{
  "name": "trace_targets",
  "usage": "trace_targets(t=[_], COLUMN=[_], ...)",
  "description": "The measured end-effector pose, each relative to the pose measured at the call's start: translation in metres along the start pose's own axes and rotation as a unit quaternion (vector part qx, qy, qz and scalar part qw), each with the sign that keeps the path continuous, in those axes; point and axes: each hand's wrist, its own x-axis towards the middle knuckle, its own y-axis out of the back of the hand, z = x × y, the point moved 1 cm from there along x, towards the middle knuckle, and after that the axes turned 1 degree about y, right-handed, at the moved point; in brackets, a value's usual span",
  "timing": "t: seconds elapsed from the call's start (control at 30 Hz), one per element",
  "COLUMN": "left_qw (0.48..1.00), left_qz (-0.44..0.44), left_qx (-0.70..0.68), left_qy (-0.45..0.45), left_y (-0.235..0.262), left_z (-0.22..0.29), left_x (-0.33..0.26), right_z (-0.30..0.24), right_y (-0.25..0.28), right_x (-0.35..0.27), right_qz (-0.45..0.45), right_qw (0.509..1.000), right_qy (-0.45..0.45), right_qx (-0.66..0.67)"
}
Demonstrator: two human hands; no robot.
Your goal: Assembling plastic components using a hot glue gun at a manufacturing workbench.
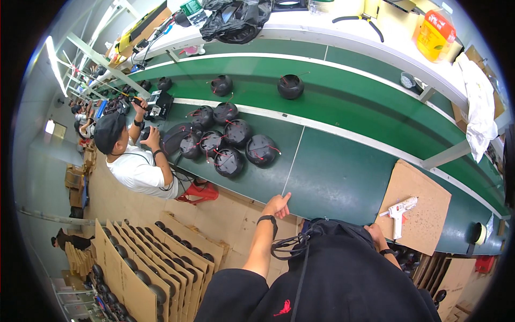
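Near the front edge of the green worktable, my left hand holds nothing that I can see. One finger points out and the others are loosely curled. My right hand is at the same edge, partly covered by my dark clothing, its fingers not clearly visible. It is nearest to a brown cardboard sheet, on which a white glue gun lies. Left of my left hand stands a group of round black housings with red wires, the closest being one housing.
A co-worker handles a dark part at the left. Behind the table, a green conveyor belt carries round housings. A white shelf holds pliers and a yellow-orange bottle. Cardboard dividers with black parts stand lower left.
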Motion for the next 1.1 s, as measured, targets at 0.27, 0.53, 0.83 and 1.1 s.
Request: trace_targets(t=[0.27,0.53,0.83,1.1], left_qw=[1.000,1.000,1.000,1.000], left_qz=[0.007,0.010,0.011,0.012], left_qx=[0.000,-0.004,-0.004,-0.001], left_qy=[-0.002,-0.006,-0.006,-0.004], left_y=[-0.0004,-0.0007,-0.0004,-0.0004], left_z=[-0.0042,-0.0035,-0.0042,-0.0024], left_x=[0.0021,0.0013,0.0027,0.0018], right_z=[-0.0032,-0.0046,-0.0088,0.0005], right_y=[0.0005,0.0030,0.0051,0.0021], right_x=[-0.0012,-0.0018,-0.0048,0.0000], right_qz=[-0.008,-0.016,-0.020,-0.025], right_qw=[1.000,1.000,1.000,1.000], right_qy=[-0.016,-0.013,-0.011,-0.013], right_qx=[0.011,0.017,0.015,0.010])
